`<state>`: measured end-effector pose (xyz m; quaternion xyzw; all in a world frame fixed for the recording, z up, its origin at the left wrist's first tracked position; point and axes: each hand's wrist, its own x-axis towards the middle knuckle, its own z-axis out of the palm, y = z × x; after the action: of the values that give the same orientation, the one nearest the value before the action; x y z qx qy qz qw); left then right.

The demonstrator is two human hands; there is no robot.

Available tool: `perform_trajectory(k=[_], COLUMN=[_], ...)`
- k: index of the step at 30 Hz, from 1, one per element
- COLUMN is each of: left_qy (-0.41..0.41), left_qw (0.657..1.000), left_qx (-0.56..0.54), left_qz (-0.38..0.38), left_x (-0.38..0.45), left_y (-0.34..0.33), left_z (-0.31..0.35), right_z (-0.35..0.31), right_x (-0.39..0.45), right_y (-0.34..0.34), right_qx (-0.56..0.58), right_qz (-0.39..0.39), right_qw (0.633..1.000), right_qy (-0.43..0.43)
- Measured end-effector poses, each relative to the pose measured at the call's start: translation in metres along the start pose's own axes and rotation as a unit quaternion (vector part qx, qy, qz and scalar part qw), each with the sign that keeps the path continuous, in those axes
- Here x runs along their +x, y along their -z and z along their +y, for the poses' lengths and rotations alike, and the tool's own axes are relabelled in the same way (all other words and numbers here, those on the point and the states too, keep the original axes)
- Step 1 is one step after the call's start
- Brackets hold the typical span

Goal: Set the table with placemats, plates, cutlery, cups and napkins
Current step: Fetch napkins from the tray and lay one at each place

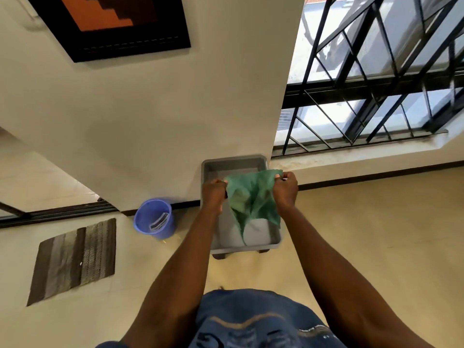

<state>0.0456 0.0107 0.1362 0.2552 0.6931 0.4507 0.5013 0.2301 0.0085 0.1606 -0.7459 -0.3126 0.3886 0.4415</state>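
Note:
A green cloth napkin (252, 197) hangs spread between both my hands, above a grey plastic bin (234, 163) that stands on the floor against the wall. My left hand (214, 194) pinches the napkin's left top corner. At the right top corner, my right hand (286, 190) pinches the cloth. The napkin's lower tip dangles into the bin. What else lies in the bin is hidden by the cloth; I see only a pale grey bottom.
A blue bucket (154, 218) stands on the floor left of the bin. A striped brown mat (75, 259) lies further left. A barred window (371, 79) is on the right and a framed picture (113, 23) hangs on the cream wall.

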Motion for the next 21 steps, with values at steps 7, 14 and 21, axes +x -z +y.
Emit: perform_trajectory(k=[7,14,21], left_qy=[-0.24,-0.306,-0.192], left_qw=[0.948,0.944,0.978], left_qx=[0.198,0.107,-0.008], left_qz=[0.061,0.056,0.081], left_x=[0.014,0.038,0.049], left_y=[0.041,0.051,0.054], left_z=[0.034,0.096,0.126], right_z=[-0.011,-0.079,-0.057], right_x=[0.016,0.04,0.027], right_y=[0.03,0.041,0.015], right_qx=[-0.057,0.013,0.12], right_qz=[0.005,-0.11,-0.303], right_qw=[0.995,0.99,0.944], right_qy=[0.08,0.083,0.048])
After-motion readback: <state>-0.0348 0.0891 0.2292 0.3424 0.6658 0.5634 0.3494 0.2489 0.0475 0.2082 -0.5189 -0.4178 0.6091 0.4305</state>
